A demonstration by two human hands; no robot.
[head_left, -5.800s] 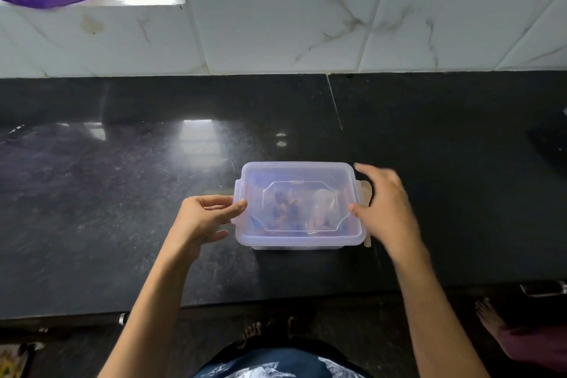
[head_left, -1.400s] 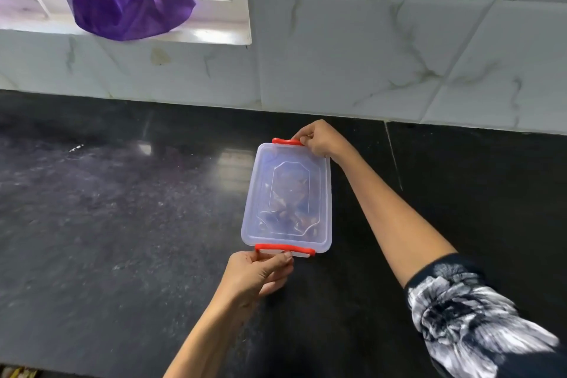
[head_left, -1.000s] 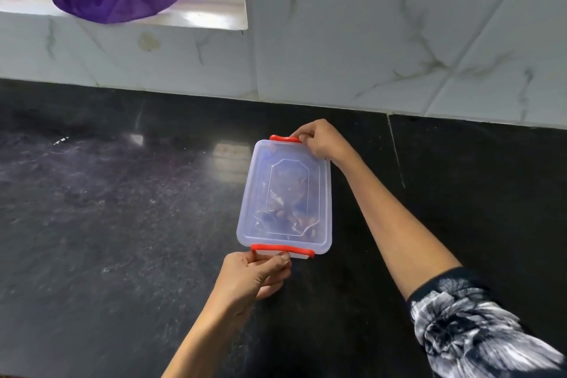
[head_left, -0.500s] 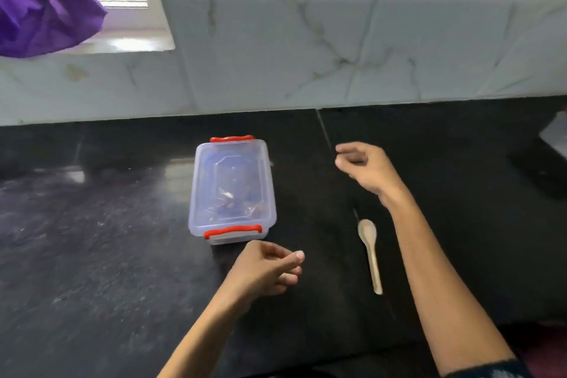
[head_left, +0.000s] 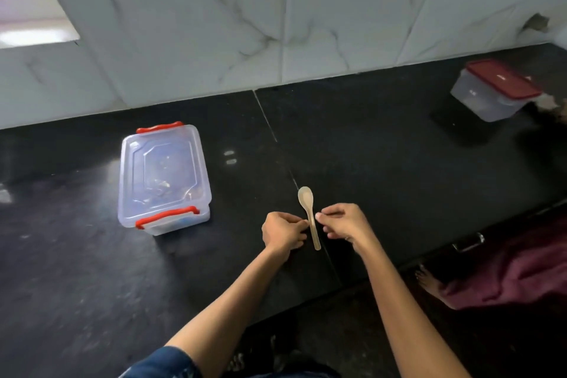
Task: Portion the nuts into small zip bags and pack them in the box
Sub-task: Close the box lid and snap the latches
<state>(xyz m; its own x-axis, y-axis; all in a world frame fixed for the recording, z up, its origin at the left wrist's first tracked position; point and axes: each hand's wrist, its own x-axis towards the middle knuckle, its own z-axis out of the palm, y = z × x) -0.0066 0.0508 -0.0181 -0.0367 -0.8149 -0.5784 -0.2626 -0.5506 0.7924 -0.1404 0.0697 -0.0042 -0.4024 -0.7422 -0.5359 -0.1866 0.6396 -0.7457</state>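
— Both hands have come off the clear plastic box with the red clip handles (head_left: pixel 164 176) and drawn together over the pale wooden spoon (head_left: pixel 309 215), which half a second ago lay untouched between them. Where does the box stand?

— On the black polished stone counter (head_left: pixel 383 163), lid on, left of the hands and well apart from them. A few small things show dimly through the lid; what they are cannot be told.

— And the left hand (head_left: pixel 283 232)?

— Fingers curled, fingertips at the left edge of the spoon's handle. Whether it pinches the handle or only touches it cannot be told.

— The right hand (head_left: pixel 345 222)?

— Curled as well, thumb and forefinger at the handle's right edge, just opposite the left. The same doubt holds: the grip cannot be told. The spoon lies flat on the counter, bowl pointing toward the white marbled tile wall (head_left: pixel 276 24).

— Anything else?

— A second clear container with a dark red lid (head_left: pixel 495 90) sits far right near the wall. At the lower right edge, a bare foot (head_left: pixel 431 282) and maroon cloth (head_left: pixel 521 267) of another person.
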